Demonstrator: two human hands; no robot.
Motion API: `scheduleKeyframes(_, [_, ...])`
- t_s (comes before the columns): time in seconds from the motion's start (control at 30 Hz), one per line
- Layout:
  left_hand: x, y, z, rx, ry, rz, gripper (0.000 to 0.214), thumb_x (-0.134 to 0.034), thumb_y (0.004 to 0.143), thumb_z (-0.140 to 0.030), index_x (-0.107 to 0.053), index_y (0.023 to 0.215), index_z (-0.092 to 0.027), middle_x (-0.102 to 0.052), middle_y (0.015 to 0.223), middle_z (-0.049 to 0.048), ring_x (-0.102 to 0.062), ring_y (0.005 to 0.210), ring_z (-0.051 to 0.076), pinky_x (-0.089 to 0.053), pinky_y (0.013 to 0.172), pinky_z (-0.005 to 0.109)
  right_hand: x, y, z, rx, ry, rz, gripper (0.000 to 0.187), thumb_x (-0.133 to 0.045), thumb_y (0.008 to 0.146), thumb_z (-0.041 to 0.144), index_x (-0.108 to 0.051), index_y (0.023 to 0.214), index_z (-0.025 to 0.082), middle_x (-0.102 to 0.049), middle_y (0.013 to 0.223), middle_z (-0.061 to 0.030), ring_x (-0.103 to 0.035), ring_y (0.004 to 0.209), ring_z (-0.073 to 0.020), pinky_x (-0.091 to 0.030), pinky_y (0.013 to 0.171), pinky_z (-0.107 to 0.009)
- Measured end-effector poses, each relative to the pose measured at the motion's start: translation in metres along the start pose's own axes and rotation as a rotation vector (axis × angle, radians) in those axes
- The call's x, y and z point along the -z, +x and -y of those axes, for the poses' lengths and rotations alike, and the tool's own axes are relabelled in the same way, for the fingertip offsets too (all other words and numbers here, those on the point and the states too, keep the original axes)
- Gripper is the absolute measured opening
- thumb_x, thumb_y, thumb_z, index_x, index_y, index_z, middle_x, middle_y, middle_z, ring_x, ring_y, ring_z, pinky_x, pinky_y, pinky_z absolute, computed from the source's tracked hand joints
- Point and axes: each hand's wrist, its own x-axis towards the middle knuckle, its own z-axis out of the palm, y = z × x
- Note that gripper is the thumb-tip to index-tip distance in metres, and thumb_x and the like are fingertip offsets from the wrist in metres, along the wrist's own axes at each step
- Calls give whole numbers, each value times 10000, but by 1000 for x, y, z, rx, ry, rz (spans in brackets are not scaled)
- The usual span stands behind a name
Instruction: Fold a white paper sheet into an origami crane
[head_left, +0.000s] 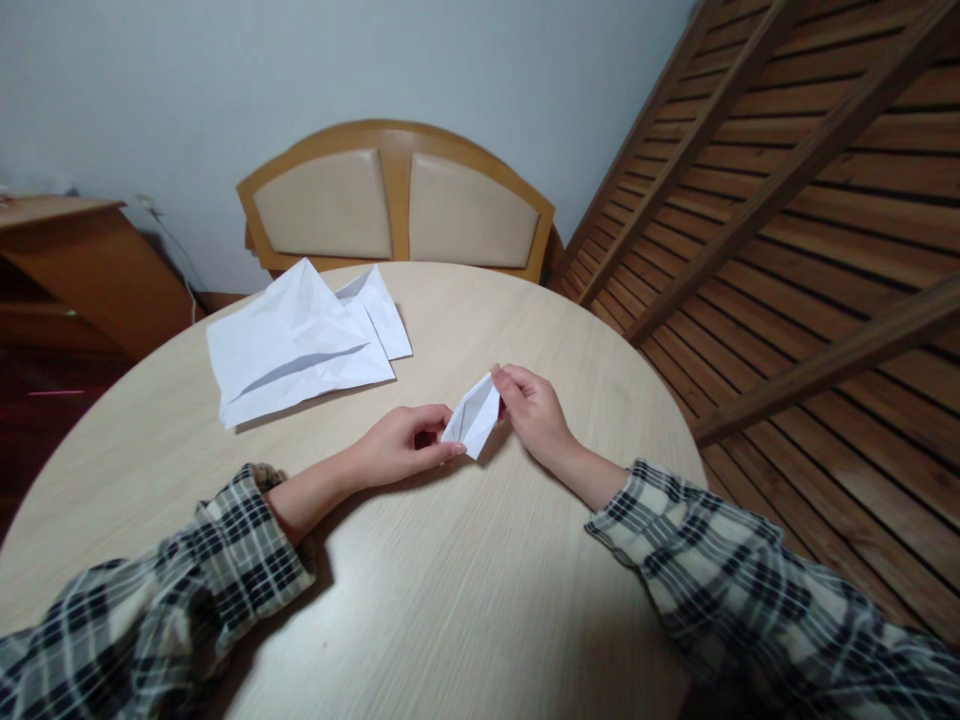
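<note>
Plaid sleeves (240, 560) frame left grip (397, 447) and right grip (536, 412), pinching folded paper (475, 420).

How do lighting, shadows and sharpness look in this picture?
Head view: uneven light, the table pale, the far-left floor nearly black; head view: dark shadow on the table beside the left sleeve; head view: creases in the small folded paper readable, left hand and right hand without strong blur.

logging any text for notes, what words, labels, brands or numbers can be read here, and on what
None can be read. The small folded white paper in both hands and the larger creased white papers on the round pale wood-grain table show no visible print.
</note>
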Motion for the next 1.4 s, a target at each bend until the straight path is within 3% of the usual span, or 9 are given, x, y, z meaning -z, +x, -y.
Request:
scheduleKeyframes(0.13, [-1,0,-3,54,-59,-28,276,-591,889,-416,-586,824,-147,-605,707,-1,-540,612,117,-403,544,215,-1,0,-5,-4,87,19,315,-576,898,531,-502,956,231,-512,662,51,-508,566,-117,-410,531,-251])
scheduleKeyframes(0.23, [-2,0,-4,106,-197,-43,278,-603,880,-426,-553,852,-155,-677,764,29,-589,619,126,-441,556,224,-1,1,-7,80,13,-7,415,-630,881,445,-450,1194,241,-539,833,20,-546,663,-122,-474,617,-268])
scheduleKeyframes(0.37, [-4,1,-3,131,-311,-73,278,-631,867,-423,-515,863,-171,-722,810,49,-628,627,133,-481,577,239,3,0,-4,235,-222,-32,517,-644,880,330,-429,1346,268,-542,1088,-55,-559,809,-150,-519,794,-348])
scheduleKeyframes(0.53, [-5,2,0,128,-386,-82,279,-614,891,-421,-495,897,-169,-736,842,70,-649,666,137,-514,605,251,9,0,2,392,-398,-40,545,-653,870,268,-469,1380,321,-513,1187,-78,-558,943,-196,-520,886,-414])
scheduleKeyframes(0.73, [-6,2,1,126,-385,-100,277,-594,906,-418,-490,914,-162,-736,856,78,-641,631,125,-510,588,249,11,1,1,456,-399,-29,467,-646,884,259,-542,1334,333,-493,1199,-80,-530,1123,-230,-526,949,-439])
scheduleKeyframes(1.0, [-6,2,4,115,-386,-101,268,-582,917,-416,-487,922,-166,-736,870,79,-642,630,124,-520,604,259,11,1,5,437,-361,-62,368,-628,900,239,-619,1259,319,-535,1143,-71,-560,1067,-215,-561,911,-413])
scheduleKeyframes(1.4, [-5,4,3,116,-392,-132,261,-582,910,-407,-486,901,-164,-740,857,80,-632,587,112,-511,578,251,14,1,6,508,-421,-45,364,-597,920,226,-622,1267,332,-567,1133,-69,-566,1078,-220,-539,927,-430])
